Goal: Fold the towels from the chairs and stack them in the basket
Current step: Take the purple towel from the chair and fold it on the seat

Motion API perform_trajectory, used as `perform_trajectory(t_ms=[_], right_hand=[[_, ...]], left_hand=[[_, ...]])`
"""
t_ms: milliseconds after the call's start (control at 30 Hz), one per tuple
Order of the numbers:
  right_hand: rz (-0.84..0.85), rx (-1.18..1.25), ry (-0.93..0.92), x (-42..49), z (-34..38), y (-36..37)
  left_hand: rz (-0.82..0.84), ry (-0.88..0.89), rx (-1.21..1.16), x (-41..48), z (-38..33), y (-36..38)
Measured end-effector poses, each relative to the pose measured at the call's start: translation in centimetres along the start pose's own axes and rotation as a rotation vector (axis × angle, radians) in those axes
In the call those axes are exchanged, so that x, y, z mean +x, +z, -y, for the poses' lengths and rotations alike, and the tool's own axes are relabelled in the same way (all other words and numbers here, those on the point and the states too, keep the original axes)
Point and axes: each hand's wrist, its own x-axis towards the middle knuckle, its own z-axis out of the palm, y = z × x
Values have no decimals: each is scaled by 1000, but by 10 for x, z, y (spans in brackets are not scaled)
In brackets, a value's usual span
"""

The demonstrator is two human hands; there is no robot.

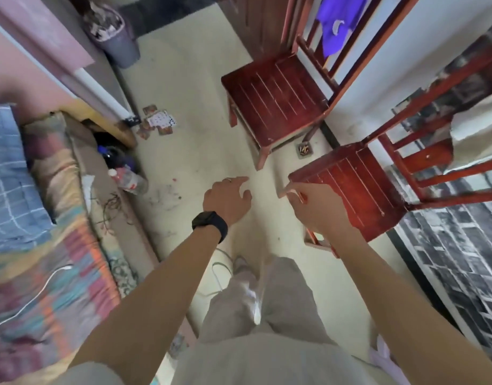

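Observation:
Two red wooden chairs stand on the right. A purple towel [336, 26] hangs over the back of the far chair [272, 98], whose seat is bare. A cream towel [478, 132] drapes over the back of the near chair [358, 190]. My left hand [228, 198], with a black watch on the wrist, is stretched out over the pale floor with relaxed fingers, holding nothing. My right hand [308, 201] reaches out at the front left corner of the near chair's seat, fingers loosely extended, holding nothing. No basket is in view.
A bed [44, 245] with a patchwork blanket and blue checked pillow runs along the left. A plastic bottle [128, 179] and scattered cards [158, 123] lie on the floor. A grey bin [114, 34] stands at the back. A dark brick-patterned wall [461, 259] is on the right.

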Motion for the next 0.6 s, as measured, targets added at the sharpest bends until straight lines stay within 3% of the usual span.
perform_trajectory(t_ms=[367, 600], right_hand=[[5, 102, 141, 206, -5, -79], [-181, 180, 246, 318, -22, -168]], left_hand=[[31, 135, 21, 224, -92, -83], [61, 223, -59, 344, -187, -139]])
